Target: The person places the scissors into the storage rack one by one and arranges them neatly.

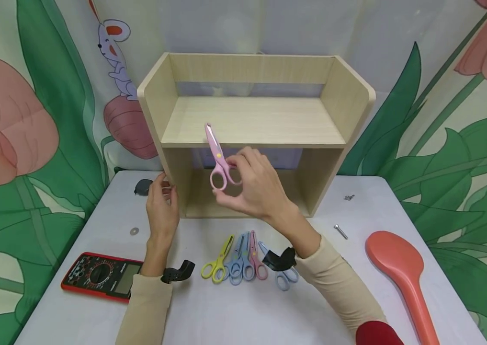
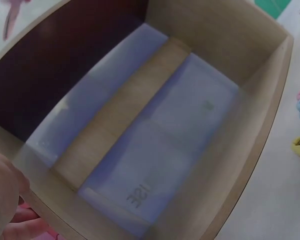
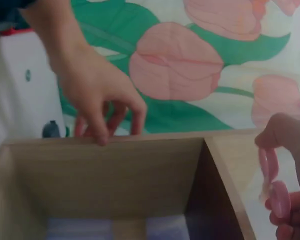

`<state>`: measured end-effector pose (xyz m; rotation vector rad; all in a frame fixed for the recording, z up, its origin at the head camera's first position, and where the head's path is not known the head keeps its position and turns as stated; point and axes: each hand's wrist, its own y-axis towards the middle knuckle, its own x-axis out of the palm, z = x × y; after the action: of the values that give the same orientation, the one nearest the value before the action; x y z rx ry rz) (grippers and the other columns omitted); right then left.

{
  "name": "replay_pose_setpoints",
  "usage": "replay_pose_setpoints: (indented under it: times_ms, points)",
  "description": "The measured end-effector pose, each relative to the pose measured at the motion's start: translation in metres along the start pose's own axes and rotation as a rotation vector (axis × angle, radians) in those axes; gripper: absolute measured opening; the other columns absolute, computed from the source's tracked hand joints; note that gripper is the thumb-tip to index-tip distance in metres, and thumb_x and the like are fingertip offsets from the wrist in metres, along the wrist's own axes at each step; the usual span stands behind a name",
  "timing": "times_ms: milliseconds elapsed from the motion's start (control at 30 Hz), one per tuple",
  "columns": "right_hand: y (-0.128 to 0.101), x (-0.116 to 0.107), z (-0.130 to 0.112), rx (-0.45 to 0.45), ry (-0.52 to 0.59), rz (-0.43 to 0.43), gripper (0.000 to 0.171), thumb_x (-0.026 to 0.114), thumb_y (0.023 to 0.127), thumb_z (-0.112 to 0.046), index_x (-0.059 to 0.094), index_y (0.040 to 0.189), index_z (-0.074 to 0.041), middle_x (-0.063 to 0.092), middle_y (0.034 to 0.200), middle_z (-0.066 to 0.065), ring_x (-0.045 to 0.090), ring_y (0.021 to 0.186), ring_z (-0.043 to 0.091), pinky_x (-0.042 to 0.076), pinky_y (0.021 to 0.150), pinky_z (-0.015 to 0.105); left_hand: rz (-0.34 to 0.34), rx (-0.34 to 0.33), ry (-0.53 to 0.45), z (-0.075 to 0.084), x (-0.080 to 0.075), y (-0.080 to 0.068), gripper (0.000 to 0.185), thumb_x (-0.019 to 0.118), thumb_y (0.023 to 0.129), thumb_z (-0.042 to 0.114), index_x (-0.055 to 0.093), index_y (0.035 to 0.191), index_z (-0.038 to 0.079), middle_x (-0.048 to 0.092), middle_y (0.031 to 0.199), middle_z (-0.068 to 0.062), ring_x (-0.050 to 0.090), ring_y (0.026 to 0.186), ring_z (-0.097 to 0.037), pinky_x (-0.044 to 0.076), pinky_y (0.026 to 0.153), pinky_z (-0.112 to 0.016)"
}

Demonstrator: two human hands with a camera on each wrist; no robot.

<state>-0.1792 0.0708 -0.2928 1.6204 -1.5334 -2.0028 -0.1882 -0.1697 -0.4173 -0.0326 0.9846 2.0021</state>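
Observation:
My right hand (image 1: 262, 187) pinches a pair of pink scissors (image 1: 217, 160) by a handle loop, blades pointing up, in front of a two-tier wooden shelf (image 1: 252, 122). In the right wrist view the scissors' pink handles (image 3: 280, 199) show between thumb and fingers; their blades are hard to make out. My left hand (image 1: 163, 211) grips the front edge of the shelf's left side panel low down, with the fingers outside it. Below the shelf lie yellow scissors (image 1: 219, 258), several blue scissors (image 1: 236, 261) and another pink pair (image 1: 256, 256). A separate blue pair (image 1: 286, 278) is partly hidden by the right wrist's camera.
A red-and-black multimeter (image 1: 101, 275) lies at the left, partly behind the left forearm. Beyond it are a washer (image 1: 134, 231) and a dark round object (image 1: 142, 187). On the right are a bolt (image 1: 340, 232), small metal pieces (image 1: 349, 197) and a red spoon-shaped utensil (image 1: 398, 263).

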Motion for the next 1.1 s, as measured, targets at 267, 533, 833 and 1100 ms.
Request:
replay_pose_setpoints:
  times_ms: [267,533,833,1100]
  points:
    - [0.082,0.030,0.002,0.316,-0.068,-0.237,0.047,0.064,0.077,-0.051,0.068,0.101,-0.011,0.057,0.101,0.001,0.050,0.094,0.020,0.042,0.078,0.032,-0.016,-0.006,0.014,-0.003,0.002,-0.004,0.043,0.059,0.099,0.007,0.048,0.140,0.000,0.059,0.113,-0.026,0.067,0.100,-0.036,0.062,0.084,-0.047]
    - [0.114,0.052,0.000,0.393,-0.078,-0.381,0.050,0.058,0.088,-0.061,0.068,0.102,-0.014,0.060,0.111,0.002,0.053,0.102,0.021,0.045,0.084,0.035,-0.040,-0.016,0.001,-0.003,0.002,-0.006,0.044,0.060,0.099,0.008,0.048,0.141,0.002,0.058,0.115,-0.025,0.067,0.101,-0.035,0.062,0.085,-0.047]
    - [0.118,0.050,-0.001,0.328,-0.085,-0.373,0.055,0.060,0.089,-0.066,0.071,0.101,-0.014,0.061,0.115,0.005,0.055,0.104,0.023,0.048,0.086,0.037,-0.038,0.007,-0.001,-0.002,0.000,-0.001,0.043,0.061,0.099,0.008,0.048,0.139,0.001,0.059,0.114,-0.024,0.067,0.100,-0.035,0.062,0.084,-0.047]
    - [0.076,0.035,-0.002,0.178,-0.005,-0.071,0.056,0.071,0.088,-0.049,0.069,0.120,-0.003,0.059,0.110,0.011,0.052,0.099,0.028,0.045,0.084,0.039,-0.033,0.015,0.003,-0.002,-0.003,0.002,0.044,0.062,0.098,0.008,0.048,0.139,0.000,0.059,0.114,-0.026,0.067,0.100,-0.037,0.062,0.084,-0.049]
